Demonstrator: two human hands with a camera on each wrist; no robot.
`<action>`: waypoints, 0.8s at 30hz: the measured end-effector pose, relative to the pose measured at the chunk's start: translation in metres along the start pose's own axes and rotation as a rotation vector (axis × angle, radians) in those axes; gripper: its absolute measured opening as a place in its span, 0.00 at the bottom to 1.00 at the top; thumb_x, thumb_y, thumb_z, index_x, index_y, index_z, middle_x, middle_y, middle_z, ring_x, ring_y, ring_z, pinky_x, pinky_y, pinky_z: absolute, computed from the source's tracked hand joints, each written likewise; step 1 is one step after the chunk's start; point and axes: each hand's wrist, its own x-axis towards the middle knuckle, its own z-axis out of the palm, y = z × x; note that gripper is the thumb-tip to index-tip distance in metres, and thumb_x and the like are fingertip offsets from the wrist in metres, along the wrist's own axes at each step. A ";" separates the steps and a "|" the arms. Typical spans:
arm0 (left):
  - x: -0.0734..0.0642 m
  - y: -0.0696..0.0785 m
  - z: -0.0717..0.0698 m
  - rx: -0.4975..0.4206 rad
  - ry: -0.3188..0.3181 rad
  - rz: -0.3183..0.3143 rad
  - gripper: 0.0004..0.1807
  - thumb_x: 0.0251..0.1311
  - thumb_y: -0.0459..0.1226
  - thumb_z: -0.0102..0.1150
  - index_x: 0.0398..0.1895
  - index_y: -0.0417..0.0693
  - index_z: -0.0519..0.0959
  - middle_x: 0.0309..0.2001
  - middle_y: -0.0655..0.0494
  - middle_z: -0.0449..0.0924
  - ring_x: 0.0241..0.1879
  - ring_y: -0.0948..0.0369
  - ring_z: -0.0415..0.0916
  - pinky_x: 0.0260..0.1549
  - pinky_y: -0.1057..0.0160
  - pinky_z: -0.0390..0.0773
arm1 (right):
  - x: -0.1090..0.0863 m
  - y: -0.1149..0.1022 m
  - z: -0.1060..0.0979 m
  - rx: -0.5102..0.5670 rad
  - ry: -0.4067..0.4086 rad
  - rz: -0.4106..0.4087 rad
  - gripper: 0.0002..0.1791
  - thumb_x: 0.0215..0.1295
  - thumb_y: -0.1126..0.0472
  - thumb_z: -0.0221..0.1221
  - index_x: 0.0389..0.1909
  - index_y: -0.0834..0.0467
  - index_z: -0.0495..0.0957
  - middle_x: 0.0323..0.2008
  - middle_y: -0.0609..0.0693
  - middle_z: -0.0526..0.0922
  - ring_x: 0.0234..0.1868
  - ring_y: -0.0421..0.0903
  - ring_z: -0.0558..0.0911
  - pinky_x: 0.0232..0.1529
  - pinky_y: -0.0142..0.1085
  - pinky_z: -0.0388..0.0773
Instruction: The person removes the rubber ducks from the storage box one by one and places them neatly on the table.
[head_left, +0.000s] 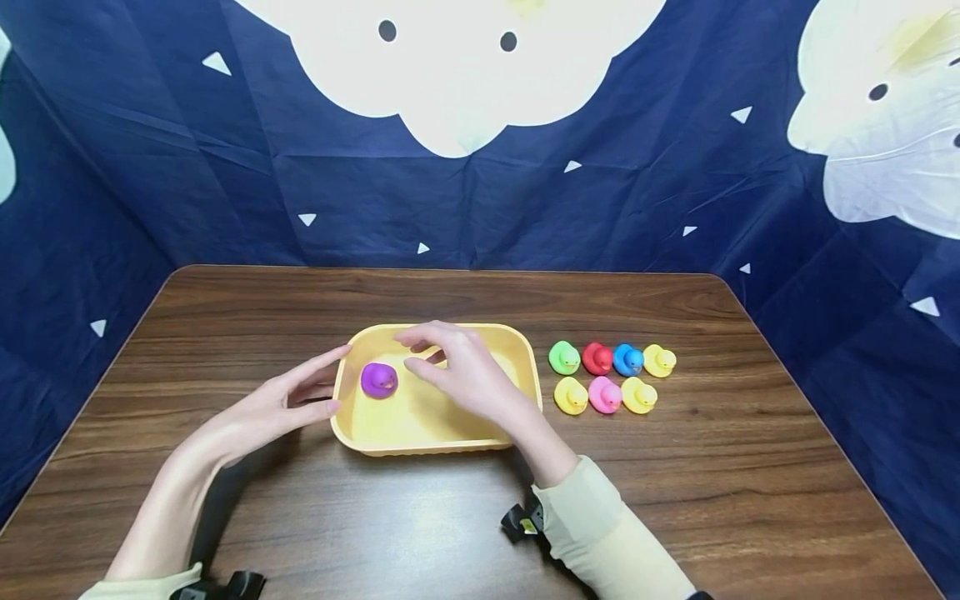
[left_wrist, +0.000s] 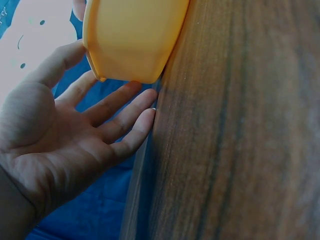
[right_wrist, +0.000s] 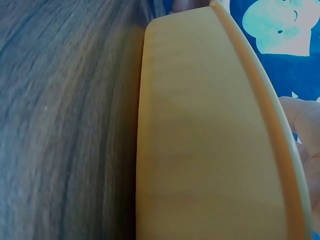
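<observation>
A yellow rectangular plastic bin (head_left: pixel 435 437) sits on the table, with one purple rubber duck (head_left: pixel 378 380) inside near its left end. My left hand (head_left: pixel 273 408) touches the bin's left rim with thumb and fingertips, its fingers spread and nearly straight. In the left wrist view this hand (left_wrist: pixel 75 130) shows its open palm beside the bin's end wall (left_wrist: pixel 135 45). My right hand (head_left: pixel 465 367) hovers over the bin's middle, fingers loosely bent and holding nothing, to the right of the purple duck. The bin's side wall (right_wrist: pixel 210 125) hides most of that hand in the right wrist view.
Right of the bin, several rubber ducks stand in two rows: green (head_left: pixel 565 358), red (head_left: pixel 597 358), blue (head_left: pixel 628 360) and yellow (head_left: pixel 660 361) behind; yellow (head_left: pixel 571 396), pink (head_left: pixel 604 394) and yellow (head_left: pixel 639 395) in front. A blue cloth (head_left: pixel 375 192) hangs behind the wooden table (head_left: pixel 750 467).
</observation>
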 end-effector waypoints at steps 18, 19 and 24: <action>0.000 -0.001 0.000 -0.013 0.001 0.006 0.39 0.74 0.41 0.57 0.83 0.63 0.51 0.78 0.41 0.61 0.75 0.39 0.63 0.56 0.77 0.72 | 0.016 -0.004 0.019 -0.064 -0.075 0.019 0.19 0.69 0.63 0.62 0.60 0.56 0.83 0.58 0.50 0.87 0.57 0.47 0.85 0.54 0.38 0.85; 0.000 0.000 0.000 -0.015 -0.001 0.011 0.40 0.75 0.41 0.57 0.83 0.62 0.51 0.78 0.41 0.61 0.74 0.39 0.63 0.56 0.76 0.72 | 0.017 -0.004 0.020 -0.068 -0.078 0.020 0.19 0.69 0.63 0.61 0.60 0.55 0.83 0.58 0.50 0.87 0.58 0.47 0.85 0.54 0.38 0.85; 0.000 -0.001 0.000 -0.021 -0.009 0.019 0.40 0.75 0.41 0.57 0.84 0.62 0.51 0.78 0.40 0.62 0.74 0.38 0.63 0.56 0.76 0.73 | 0.020 -0.002 0.025 -0.096 -0.083 0.021 0.19 0.68 0.63 0.62 0.59 0.54 0.83 0.58 0.48 0.87 0.57 0.47 0.85 0.54 0.36 0.85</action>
